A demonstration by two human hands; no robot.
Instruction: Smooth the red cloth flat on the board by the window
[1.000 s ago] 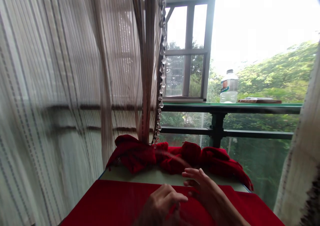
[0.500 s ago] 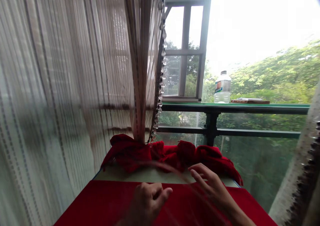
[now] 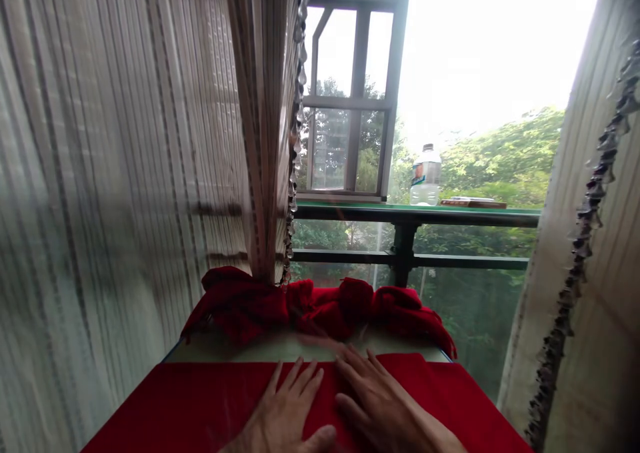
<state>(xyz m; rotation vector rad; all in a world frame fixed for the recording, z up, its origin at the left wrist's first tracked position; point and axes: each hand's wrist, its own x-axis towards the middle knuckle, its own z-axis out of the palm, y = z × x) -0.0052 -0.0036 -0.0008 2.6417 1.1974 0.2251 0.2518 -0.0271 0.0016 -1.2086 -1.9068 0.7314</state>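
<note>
A red cloth (image 3: pixel 200 406) is spread over the light-coloured table (image 3: pixel 235 349), its far edge running straight across. My left hand (image 3: pixel 287 403) lies flat on the cloth with fingers spread, the fingertips close to that edge. Beside it, my right hand (image 3: pixel 373 396) rests on the cloth too, fingers stretched forward and its fingertips at the edge. Neither hand holds anything. Beyond the bare strip of tabletop, a bunched red fringed cloth (image 3: pixel 245 309) lies along the table's far end.
A striped sheer curtain (image 3: pixel 115 173) with a beaded trim hangs at the left, and another curtain (image 3: pixel 575 239) at the right. Behind the table runs a dark railing (image 3: pixel 475 218). On its ledge stand a plastic bottle (image 3: pixel 426 176) and a flat brown object (image 3: pixel 473 203).
My left hand has gone from curled to spread flat on the cloth. My right hand has moved left and down onto it. The view has turned slightly right.
</note>
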